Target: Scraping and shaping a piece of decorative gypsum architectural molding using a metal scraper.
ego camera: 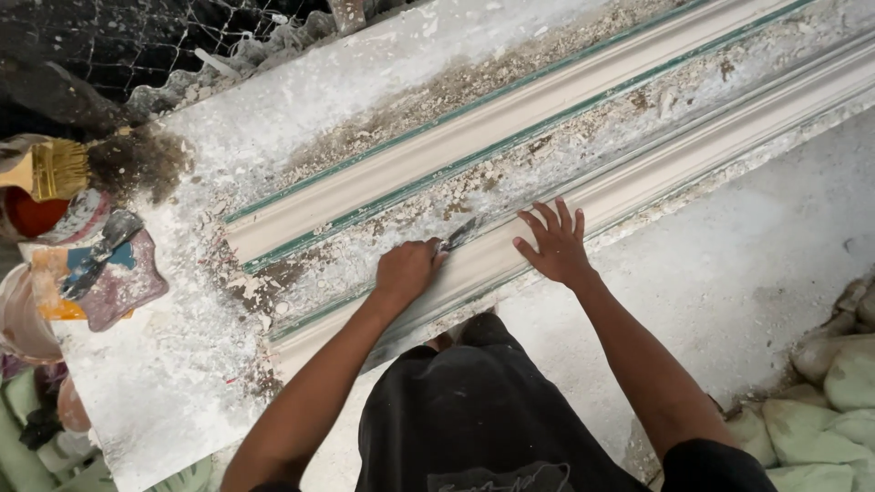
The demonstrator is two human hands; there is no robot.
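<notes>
A person's left hand (407, 271) is gripping a scraper (456, 236) against a plaster moulding (547, 100), the right hand (556, 246) lying flat, fingers spread, beside it. Flakes are littering the moulding's channel, suggesting scraping is partly done.

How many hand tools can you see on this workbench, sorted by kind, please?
Scraper blade, gripped in the left hand: 1
Paintbrush: 1
Trowel: 1
Total: 3
The right hand lies flat on the near moulding, holding no tool.

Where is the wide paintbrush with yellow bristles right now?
In the head view, the wide paintbrush with yellow bristles is at the far left edge, resting over a red container, well left of the left hand.
</notes>
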